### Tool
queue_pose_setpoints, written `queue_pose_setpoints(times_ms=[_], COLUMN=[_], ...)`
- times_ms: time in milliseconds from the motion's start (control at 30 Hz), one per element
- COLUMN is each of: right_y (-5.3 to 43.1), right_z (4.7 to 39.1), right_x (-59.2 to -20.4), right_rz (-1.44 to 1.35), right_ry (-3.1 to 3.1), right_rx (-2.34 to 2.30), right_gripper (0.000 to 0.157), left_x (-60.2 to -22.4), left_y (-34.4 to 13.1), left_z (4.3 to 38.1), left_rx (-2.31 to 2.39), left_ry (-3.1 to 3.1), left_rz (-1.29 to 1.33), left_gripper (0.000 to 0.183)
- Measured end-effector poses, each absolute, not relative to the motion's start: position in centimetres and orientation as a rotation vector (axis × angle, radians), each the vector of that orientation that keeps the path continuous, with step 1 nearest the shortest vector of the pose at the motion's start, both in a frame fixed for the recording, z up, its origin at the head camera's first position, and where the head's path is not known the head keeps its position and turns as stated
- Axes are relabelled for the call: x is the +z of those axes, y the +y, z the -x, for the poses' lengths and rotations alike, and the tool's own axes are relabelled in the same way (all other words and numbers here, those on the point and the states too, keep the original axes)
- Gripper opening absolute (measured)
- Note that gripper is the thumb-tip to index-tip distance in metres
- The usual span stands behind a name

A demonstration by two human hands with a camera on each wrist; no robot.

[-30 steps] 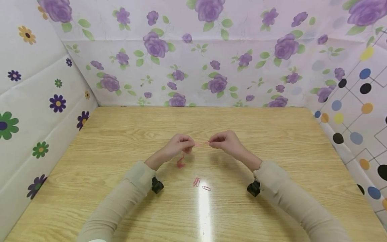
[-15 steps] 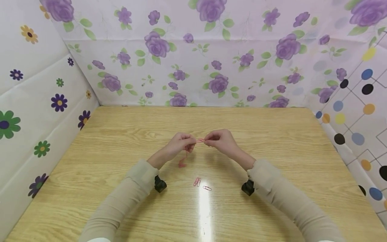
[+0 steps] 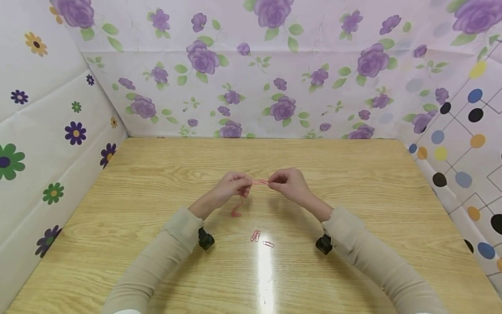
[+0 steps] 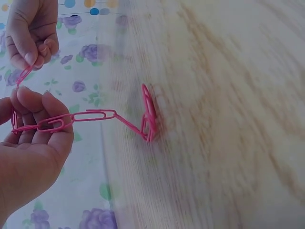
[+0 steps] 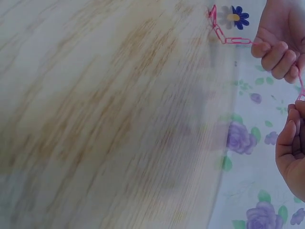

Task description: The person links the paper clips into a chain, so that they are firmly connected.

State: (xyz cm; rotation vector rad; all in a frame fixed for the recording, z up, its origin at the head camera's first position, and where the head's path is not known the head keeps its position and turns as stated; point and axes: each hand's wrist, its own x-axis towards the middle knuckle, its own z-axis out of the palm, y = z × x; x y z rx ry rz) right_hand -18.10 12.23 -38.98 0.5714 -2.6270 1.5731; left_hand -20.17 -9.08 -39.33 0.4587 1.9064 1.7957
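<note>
My left hand (image 3: 231, 187) pinches a chain of linked pink paper clips (image 4: 95, 113). Part of the chain lies across its curled fingers, and the rest hangs down to the tabletop, its end clips bunched there in the left wrist view. Facing it, my right hand (image 3: 291, 181) pinches a pink paper clip (image 4: 25, 75) between thumb and fingertips. A short pink stretch spans the gap between both hands; whether the clips there are linked or only touching, I cannot tell. Nearer the body, loose pink paper clips lie on the table: two together (image 3: 255, 236) and a single clip (image 3: 268, 244).
The wooden table (image 3: 157, 174) reflects a bright streak of light in front. A purple-flowered cloth (image 3: 243, 78) rises along its back edge, with patterned cloths at both sides. Small black wrist cameras (image 3: 205, 238) sit under the cuffs.
My right hand has come left, close to the left hand, then drawn back slightly. The hanging chain has shifted a little with the left hand. Loose clips stay where they were.
</note>
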Motion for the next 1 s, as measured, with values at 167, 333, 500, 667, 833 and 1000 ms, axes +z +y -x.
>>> queue_pose_setpoints(times_ms=[167, 333, 500, 667, 833, 1000], right_y=[12.5, 12.4, 12.2, 11.9, 11.5, 11.3], right_z=[18.0, 17.8, 17.7, 17.7, 17.6, 17.7], right_x=[-39.1, -39.0, -39.0, -39.0, -38.8, -38.8], right_rz=[-0.584, -0.600, -0.589, -0.587, -0.605, -0.648], right_ry=[-2.623, -2.627, -2.625, -2.632, -2.647, -2.642], right_rx=[1.590, 1.599, 1.621, 1.618, 1.577, 1.535], right_gripper=[0.006, 0.007, 0.007, 0.007, 0.005, 0.003], left_x=[-39.3, -39.5, -39.4, -39.2, -39.4, -39.6], left_y=[-9.4, -9.5, -9.5, -9.4, -9.4, -9.3], left_z=[20.0, 20.0, 19.8, 19.7, 19.9, 20.1], left_rx=[1.805, 1.807, 1.757, 1.699, 1.624, 1.564], left_ry=[1.913, 1.930, 1.998, 2.003, 2.083, 2.213], left_rz=[-0.455, -0.493, -0.503, -0.522, -0.598, -0.684], left_gripper=[0.017, 0.021, 0.021, 0.020, 0.023, 0.019])
